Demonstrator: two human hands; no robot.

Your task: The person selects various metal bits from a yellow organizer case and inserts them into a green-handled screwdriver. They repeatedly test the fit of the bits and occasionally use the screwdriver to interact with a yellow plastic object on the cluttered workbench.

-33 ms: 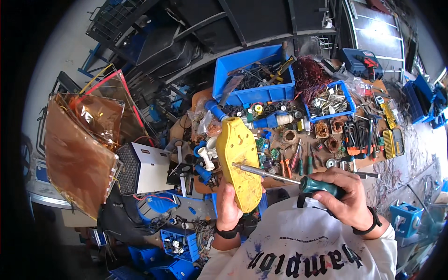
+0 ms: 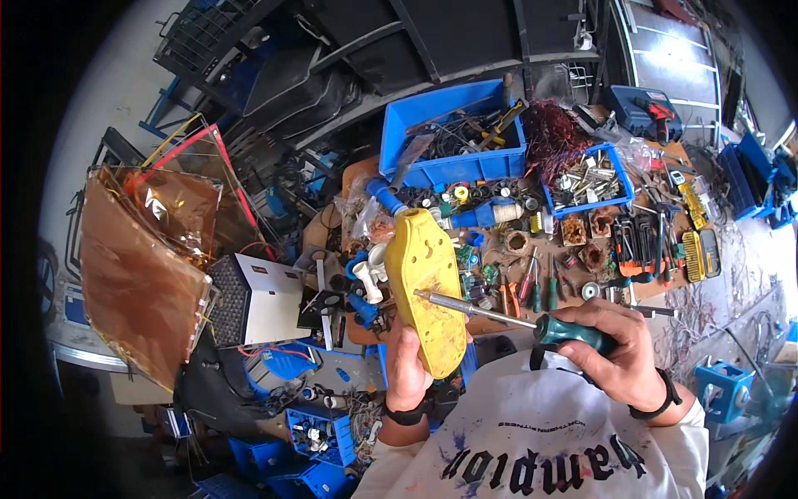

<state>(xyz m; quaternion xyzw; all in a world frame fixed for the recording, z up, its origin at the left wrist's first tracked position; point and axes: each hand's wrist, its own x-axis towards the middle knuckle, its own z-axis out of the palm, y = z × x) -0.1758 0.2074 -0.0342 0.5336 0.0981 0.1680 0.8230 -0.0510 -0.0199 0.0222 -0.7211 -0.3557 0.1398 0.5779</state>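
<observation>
We look down and ahead from the head in one wide, round view, with the left hand [image 2: 407, 376] and right hand [image 2: 619, 348] near and low, the table [image 2: 362, 334] past them, and dark panels [image 2: 470, 37] farther off.

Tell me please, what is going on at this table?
A person is working with both hands. The left hand holds a long yellow piece; the right hand grips a green-handled screwdriver, its tip seemingly against the yellow face. Beyond stands a large blue bin of tools and cables.
</observation>
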